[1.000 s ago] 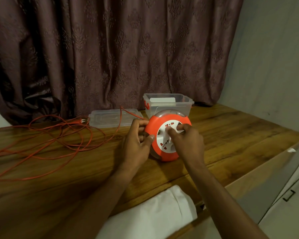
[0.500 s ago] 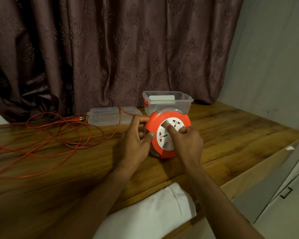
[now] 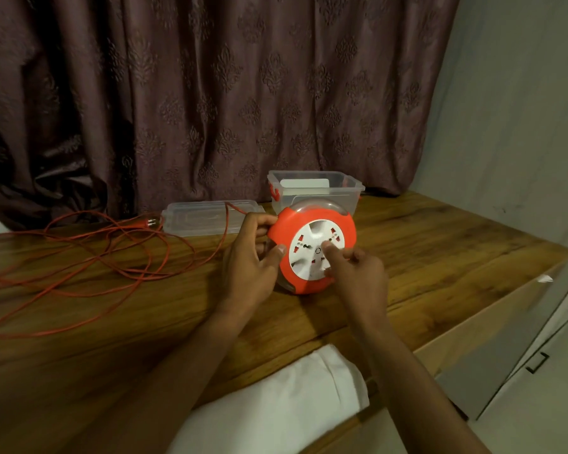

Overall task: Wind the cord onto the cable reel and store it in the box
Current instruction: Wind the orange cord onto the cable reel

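Cable reel (image 3: 312,247) stands on edge on the table (image 3: 440,244) before the box (image 3: 315,191), left hand (image 3: 250,267) holding its rim, right hand (image 3: 358,273) fingertip pressing its white face, cord (image 3: 112,253) loose

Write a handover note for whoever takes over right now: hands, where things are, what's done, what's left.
Left hand grips the rim of the round orange-and-white plastic cable reel, standing on edge on the wooden table.
Right hand presses a fingertip on the reel's white face.
Orange cord lies mostly loose on the left.
Clear plastic box stands open behind the reel, its clear lid beside it.
Left: wind, box.
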